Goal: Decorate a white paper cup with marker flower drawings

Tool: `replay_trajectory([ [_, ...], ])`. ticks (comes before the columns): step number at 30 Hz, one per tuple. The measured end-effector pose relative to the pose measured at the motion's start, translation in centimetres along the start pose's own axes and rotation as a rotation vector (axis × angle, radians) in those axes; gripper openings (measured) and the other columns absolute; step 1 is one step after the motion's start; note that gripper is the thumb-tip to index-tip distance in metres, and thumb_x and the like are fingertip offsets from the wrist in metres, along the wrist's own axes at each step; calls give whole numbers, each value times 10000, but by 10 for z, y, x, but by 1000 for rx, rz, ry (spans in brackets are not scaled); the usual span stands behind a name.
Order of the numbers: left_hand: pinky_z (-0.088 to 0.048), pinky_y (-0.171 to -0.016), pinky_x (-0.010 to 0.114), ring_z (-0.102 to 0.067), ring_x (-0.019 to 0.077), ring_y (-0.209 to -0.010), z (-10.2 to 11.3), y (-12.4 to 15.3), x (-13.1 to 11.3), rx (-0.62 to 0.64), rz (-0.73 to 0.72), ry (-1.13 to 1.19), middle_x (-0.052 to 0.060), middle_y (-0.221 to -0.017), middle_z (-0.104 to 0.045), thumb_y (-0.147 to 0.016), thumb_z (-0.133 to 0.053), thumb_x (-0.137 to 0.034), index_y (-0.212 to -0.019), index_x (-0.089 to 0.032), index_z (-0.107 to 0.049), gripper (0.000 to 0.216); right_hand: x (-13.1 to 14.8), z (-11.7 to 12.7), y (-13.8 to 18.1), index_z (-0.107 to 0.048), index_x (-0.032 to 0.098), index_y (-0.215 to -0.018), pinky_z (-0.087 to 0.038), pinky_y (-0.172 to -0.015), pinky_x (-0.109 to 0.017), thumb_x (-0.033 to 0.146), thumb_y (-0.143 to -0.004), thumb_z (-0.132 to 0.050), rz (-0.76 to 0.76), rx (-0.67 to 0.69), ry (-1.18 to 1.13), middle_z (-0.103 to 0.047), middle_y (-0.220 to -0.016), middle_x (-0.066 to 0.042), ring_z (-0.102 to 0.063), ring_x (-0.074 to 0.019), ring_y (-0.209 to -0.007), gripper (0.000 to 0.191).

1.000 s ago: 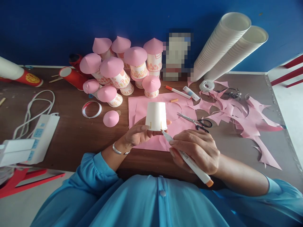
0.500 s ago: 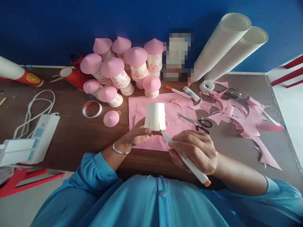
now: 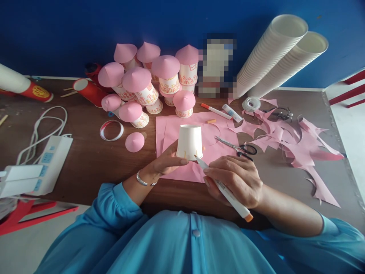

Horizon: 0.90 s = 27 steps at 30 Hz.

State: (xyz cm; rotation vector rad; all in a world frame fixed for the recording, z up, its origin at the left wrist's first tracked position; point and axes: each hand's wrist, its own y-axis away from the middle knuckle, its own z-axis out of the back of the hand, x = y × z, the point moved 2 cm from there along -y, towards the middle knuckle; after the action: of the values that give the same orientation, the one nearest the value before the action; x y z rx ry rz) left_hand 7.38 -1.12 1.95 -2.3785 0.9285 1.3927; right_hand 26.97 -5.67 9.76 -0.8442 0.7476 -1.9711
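Blue sleeves (image 3: 119, 194) are covering your arms as far as the forearms, and you are holding both hands in front of your chest. Your left hand (image 3: 168, 161) is reaching forward, a silver bracelet (image 3: 142, 180) circling its wrist. It is gripping a white cup (image 3: 189, 140), the thumb lying across the front near the rim and the other fingers mostly hiding behind. That cup is hanging upside down over a pink sheet (image 3: 169, 131) on the table (image 3: 99, 167), with short yellow-orange strokes showing near its rim.

Your right hand (image 3: 236, 179) is coming in from the right, knuckles facing up, fingers curling inward. It is pinching a white marker (image 3: 234, 199) between thumb and fingers; the orange end is pointing back toward your body, and the tip is meeting the cup's lower side, though whether it is actually touching you cannot tell. Scissors (image 3: 247, 148) are lying just beyond that hand, partly over the pink sheet.
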Motion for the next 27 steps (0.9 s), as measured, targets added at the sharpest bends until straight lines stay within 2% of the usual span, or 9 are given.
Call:
replay_trajectory([
  [6,-579,-953,426,-711,309,-1133,8,-1,11,-27,10,-12,123,-1240,-755,-708,-954,-446,-1282,-223,-706,663,-2,1,0,-650,183,-1110,-595,-528,-265,115,-950,-647,-21,-9,20,-729,-780,-20,-700,-149,-624,174],
  [11,-584,-907,388,-714,244,-1010,7,-2,10,15,-33,5,90,-1147,-757,-783,-911,-397,-1208,-224,-734,492,-10,-2,5,-649,210,-1236,-617,-583,-275,156,-972,-664,-104,-51,46,-762,-886,-45,-761,-177,-741,270],
  [13,-582,-903,381,-707,232,-995,6,-3,9,4,-44,9,72,-1110,-748,-774,-921,-390,-1203,-234,-726,496,-16,-6,9,-634,222,-1297,-626,-592,-304,190,-994,-647,-150,-90,29,-763,-929,-61,-767,-202,-782,305],
  [16,-570,-886,366,-688,223,-997,5,-2,6,-92,-54,-75,50,-1084,-722,-722,-960,-370,-1255,-244,-670,619,-29,-13,17,-609,249,-1367,-627,-609,-343,259,-1046,-602,-191,-128,-53,-751,-950,-68,-755,-225,-813,321],
  [18,-560,-870,352,-674,216,-998,6,-2,5,-161,-59,-153,45,-1086,-707,-703,-971,-346,-1279,-238,-623,682,-38,-18,24,-607,274,-1378,-647,-697,-387,264,-1073,-564,-229,-181,-82,-742,-917,-58,-755,-245,-867,309],
  [20,-562,-853,349,-677,219,-1000,6,-2,6,-185,-61,-178,53,-1098,-705,-695,-974,-351,-1287,-224,-579,722,-46,-23,30,-623,273,-1366,-645,-711,-392,268,-1069,-584,-276,-213,-100,-745,-964,-68,-744,-239,-856,300],
  [22,-573,-847,362,-693,227,-997,6,-4,8,-181,-68,-172,65,-1103,-711,-704,-966,-384,-1298,-214,-542,749,-51,-27,35,-608,284,-1389,-644,-693,-379,246,-1041,-638,-333,-187,-136,-741,-1129,-91,-724,-204,-803,352],
  [24,-582,-856,379,-702,238,-1010,7,-4,10,-204,-92,-205,75,-1117,-710,-716,-957,-416,-1294,-210,-522,752,-53,-28,39,-585,300,-1418,-645,-687,-373,210,-1013,-675,-373,-154,-151,-723,-1244,-105,-729,-205,-844,425],
  [27,-585,-896,407,-685,260,-1082,8,-4,10,-307,-184,-393,93,-1184,-685,-708,-959,-427,-1258,-211,-514,740,-50,-25,41,-565,317,-1446,-651,-709,-389,184,-1003,-679,-397,-128,-127,-732,-1271,-100,-740,-224,-903,476],
])
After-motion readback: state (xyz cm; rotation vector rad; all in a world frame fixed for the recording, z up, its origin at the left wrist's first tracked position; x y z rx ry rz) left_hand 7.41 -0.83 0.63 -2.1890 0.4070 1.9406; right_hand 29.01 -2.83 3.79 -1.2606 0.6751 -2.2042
